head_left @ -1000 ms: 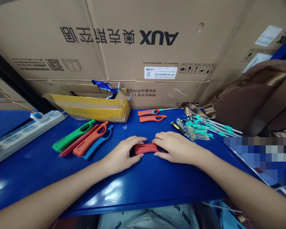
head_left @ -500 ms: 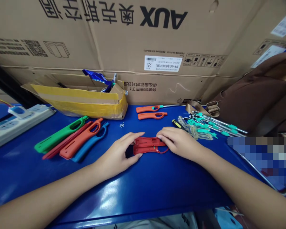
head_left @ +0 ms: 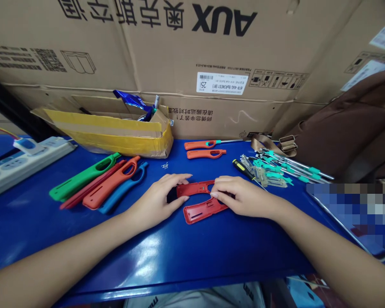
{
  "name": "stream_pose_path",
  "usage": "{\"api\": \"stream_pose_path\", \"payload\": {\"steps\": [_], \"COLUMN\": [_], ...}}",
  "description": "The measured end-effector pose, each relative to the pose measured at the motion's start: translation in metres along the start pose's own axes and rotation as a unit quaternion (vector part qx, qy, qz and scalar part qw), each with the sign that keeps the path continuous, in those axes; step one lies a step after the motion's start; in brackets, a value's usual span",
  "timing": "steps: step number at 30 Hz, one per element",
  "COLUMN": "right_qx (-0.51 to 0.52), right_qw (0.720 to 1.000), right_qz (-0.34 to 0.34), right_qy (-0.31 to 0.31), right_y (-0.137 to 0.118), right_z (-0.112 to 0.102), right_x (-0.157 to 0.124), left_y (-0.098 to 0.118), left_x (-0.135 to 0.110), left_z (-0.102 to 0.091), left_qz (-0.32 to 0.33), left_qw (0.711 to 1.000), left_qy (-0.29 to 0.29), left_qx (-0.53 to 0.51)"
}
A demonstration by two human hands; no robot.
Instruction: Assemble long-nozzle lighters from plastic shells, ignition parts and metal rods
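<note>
upper curved red plastic handle half (head_left: 194, 189) + matching lower half (head_left: 200, 212): likely light, stiff, slick; grip edges | left hand (head_left: 163, 194) pinching upper | right hand (head_left: 239, 194) pinching lower

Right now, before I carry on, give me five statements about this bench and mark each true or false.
1. The red lighter casing is in two pieces, a farther half and a nearer half. True.
2. The right hand grips the screwdriver. False: the screwdriver lies beyond the right hand.
3. The left hand is at the farther half's left end. True.
4. The blue casing lies left of the green casing. False: the blue casing is right of the green casing.
5. A blue packet sticks out of the yellow-taped cardboard box. True.
</note>
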State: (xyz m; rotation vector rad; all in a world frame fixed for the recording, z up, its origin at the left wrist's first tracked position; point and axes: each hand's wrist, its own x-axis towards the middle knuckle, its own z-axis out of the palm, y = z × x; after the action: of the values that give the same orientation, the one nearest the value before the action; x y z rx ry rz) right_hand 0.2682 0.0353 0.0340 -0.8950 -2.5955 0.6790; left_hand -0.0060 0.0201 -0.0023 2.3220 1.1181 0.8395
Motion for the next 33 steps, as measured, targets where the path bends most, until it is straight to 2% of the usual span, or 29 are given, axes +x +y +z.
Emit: {"api": "stream_pose_path", "payload": {"steps": [3,7,11,14,17,20,23,26,29,33], "right_qx": [-0.037,-0.080,-0.128,-0.153,-0.199,-0.249,-0.291,-0.317,-0.311,-0.300], "right_qw": [0.999,0.996,0.992,0.988,0.972,0.940,0.902,0.872,0.861,0.850], "right_qz": [-0.005,0.003,0.006,0.020,0.083,0.190,0.297,0.359,0.394,0.427], "right_qy": [-0.033,-0.039,-0.015,0.027,0.089,0.134,0.119,0.096,0.077,0.067], "right_y": [-0.005,-0.007,-0.006,-0.006,-0.004,0.004,0.023,0.047,0.068,0.080], "right_z": [0.000,0.000,0.002,0.000,-0.007,-0.020,-0.037,-0.055,-0.069,-0.080], "right_x": [-0.002,-0.003,-0.003,-0.003,-0.002,-0.005,-0.012,-0.022,-0.029,-0.036], "left_y": [0.001,0.006,0.016,0.022,0.024,0.022,0.019,0.015,0.013,0.011], "left_x": [0.001,0.002,0.002,0.000,-0.002,-0.003,-0.001,0.001,0.002,0.002], "left_z": [0.000,-0.002,-0.005,-0.007,-0.006,-0.005,-0.005,-0.006,-0.006,-0.005], "left_qz": [0.004,0.008,0.037,0.065,0.091,0.101,0.092,0.088,0.090,0.092], "left_qw": [1.000,1.000,0.999,0.996,0.991,0.990,0.992,0.993,0.993,0.993], "left_qy": [-0.001,-0.003,-0.018,-0.047,-0.081,-0.090,-0.076,-0.061,-0.057,-0.057], "left_qx": [0.007,0.017,0.026,0.035,0.046,0.048,0.043,0.045,0.048,0.056]}}
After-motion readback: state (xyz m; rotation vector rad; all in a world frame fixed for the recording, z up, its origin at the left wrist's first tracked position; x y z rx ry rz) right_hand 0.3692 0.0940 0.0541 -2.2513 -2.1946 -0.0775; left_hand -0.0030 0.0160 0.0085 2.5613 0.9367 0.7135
